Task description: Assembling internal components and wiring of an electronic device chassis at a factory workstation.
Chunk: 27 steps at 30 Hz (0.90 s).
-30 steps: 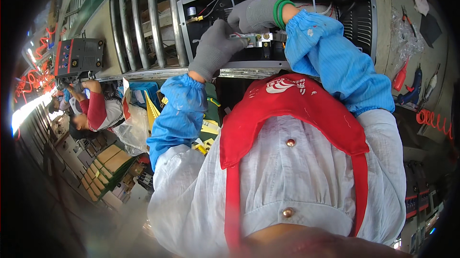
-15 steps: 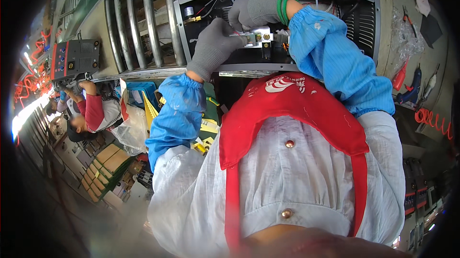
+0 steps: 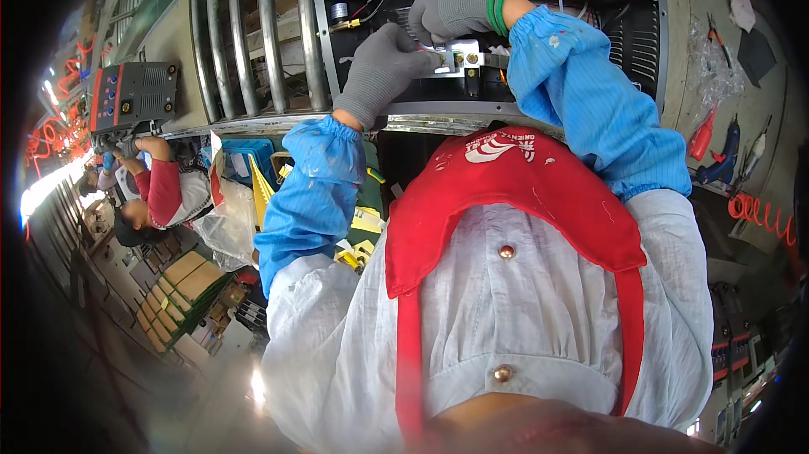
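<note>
Both my hands wear grey knit gloves and work inside an open dark grey metal housing. My left hand is closed, its thumb and fingers pressed together at the left end of a silvery metal bracket with brass-coloured screws. Just beyond it, my right hand reaches in from the right, fingers curled down close to the left fingertips. What either hand pinches is hidden by the gloves. Thin wires and a small cylindrical part sit in the housing's far left corner.
Metal rollers run to the left of the housing. On the right surface lie a blue-handled tool, a red bottle and pliers. At far left, a co-worker is beside another boxed unit.
The view has shifted slightly, and the housing appears a little farther right and away. My left hand has moved slightly away with the bracket; both hands keep nearly the same pose.
</note>
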### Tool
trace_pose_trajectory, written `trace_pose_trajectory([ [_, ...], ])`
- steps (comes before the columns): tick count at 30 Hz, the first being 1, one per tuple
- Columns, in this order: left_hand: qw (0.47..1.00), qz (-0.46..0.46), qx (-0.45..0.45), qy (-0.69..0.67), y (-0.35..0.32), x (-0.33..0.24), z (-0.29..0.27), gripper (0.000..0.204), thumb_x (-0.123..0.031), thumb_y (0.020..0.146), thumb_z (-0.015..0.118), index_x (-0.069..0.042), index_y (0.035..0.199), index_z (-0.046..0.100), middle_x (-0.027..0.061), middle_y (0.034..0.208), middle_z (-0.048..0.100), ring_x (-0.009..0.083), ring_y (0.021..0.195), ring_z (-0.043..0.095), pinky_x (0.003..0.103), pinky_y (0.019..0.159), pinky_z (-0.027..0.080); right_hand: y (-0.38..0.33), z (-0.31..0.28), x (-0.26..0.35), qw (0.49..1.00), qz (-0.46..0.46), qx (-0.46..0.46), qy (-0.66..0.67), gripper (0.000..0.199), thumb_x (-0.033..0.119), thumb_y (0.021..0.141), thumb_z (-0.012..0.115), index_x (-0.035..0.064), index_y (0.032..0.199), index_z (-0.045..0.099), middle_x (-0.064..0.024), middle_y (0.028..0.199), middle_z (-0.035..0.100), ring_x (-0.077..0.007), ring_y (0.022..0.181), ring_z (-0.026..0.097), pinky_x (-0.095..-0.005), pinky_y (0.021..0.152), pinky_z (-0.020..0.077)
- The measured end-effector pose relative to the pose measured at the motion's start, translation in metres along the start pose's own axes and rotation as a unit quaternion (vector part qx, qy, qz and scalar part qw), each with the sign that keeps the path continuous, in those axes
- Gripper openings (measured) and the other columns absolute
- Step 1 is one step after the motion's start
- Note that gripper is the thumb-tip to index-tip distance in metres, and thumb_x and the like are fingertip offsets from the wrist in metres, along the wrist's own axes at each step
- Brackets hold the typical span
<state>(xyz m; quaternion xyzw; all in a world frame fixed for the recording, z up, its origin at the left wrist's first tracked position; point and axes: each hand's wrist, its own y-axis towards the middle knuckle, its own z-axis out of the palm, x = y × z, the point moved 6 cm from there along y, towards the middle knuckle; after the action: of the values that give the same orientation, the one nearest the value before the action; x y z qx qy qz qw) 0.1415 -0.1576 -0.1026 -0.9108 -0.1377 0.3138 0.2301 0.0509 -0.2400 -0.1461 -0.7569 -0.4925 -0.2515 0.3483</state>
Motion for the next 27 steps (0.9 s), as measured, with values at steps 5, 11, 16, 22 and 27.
trace_pose_trajectory([
  [5,0.999,-0.014,-0.003,-0.050,0.002,0.009,0.002,0.036,-0.024,0.073,0.081,0.003,0.088,0.061,0.0061,0.075,0.063,0.0116,0.067,0.058,0.027,0.061,0.049,-0.012,-0.009,0.008,0.996,0.001,-0.016,0.086,0.025,0.006,0.065,0.063,0.0052,0.088,0.072,-0.0091,0.076,0.068,-0.0214,0.070,0.063,-0.0357,0.064,0.0493],
  [11,0.996,-0.043,0.020,-0.081,0.002,0.005,-0.006,0.031,-0.022,0.074,0.080,0.000,0.087,0.063,0.0033,0.073,0.062,0.0097,0.065,0.057,0.024,0.059,0.046,-0.013,-0.011,0.013,0.987,0.050,-0.007,0.150,0.029,0.004,0.065,0.060,0.0055,0.092,0.072,-0.0098,0.079,0.068,-0.0210,0.074,0.063,-0.0360,0.067,0.0491],
  [16,0.989,-0.079,0.047,-0.114,-0.001,0.012,-0.007,0.034,-0.025,0.070,0.082,0.000,0.084,0.065,0.0048,0.072,0.062,0.0122,0.064,0.057,0.026,0.059,0.047,-0.015,-0.013,0.017,0.986,0.053,0.017,0.158,0.031,0.004,0.066,0.061,0.0074,0.094,0.073,-0.0092,0.083,0.069,-0.0209,0.077,0.063,-0.0367,0.068,0.0492],
  [22,0.986,-0.095,0.041,-0.131,-0.009,0.005,-0.012,0.033,-0.025,0.071,0.082,-0.002,0.084,0.064,0.0025,0.071,0.061,0.0105,0.061,0.055,0.026,0.056,0.046,-0.027,-0.026,0.029,0.985,0.060,0.021,0.159,0.027,0.004,0.067,0.060,0.0082,0.091,0.074,-0.0078,0.083,0.069,-0.0210,0.077,0.064,-0.0360,0.068,0.0494],
  [27,0.988,-0.091,0.036,-0.118,-0.013,-0.003,-0.017,0.032,-0.023,0.070,0.083,-0.003,0.085,0.063,0.0016,0.070,0.061,0.0089,0.060,0.054,0.024,0.054,0.043,0.001,-0.009,0.027,0.997,-0.075,-0.008,-0.019,0.027,0.008,0.067,0.062,0.0091,0.091,0.075,-0.0113,0.082,0.070,-0.0222,0.074,0.064,-0.0358,0.069,0.0504],
])
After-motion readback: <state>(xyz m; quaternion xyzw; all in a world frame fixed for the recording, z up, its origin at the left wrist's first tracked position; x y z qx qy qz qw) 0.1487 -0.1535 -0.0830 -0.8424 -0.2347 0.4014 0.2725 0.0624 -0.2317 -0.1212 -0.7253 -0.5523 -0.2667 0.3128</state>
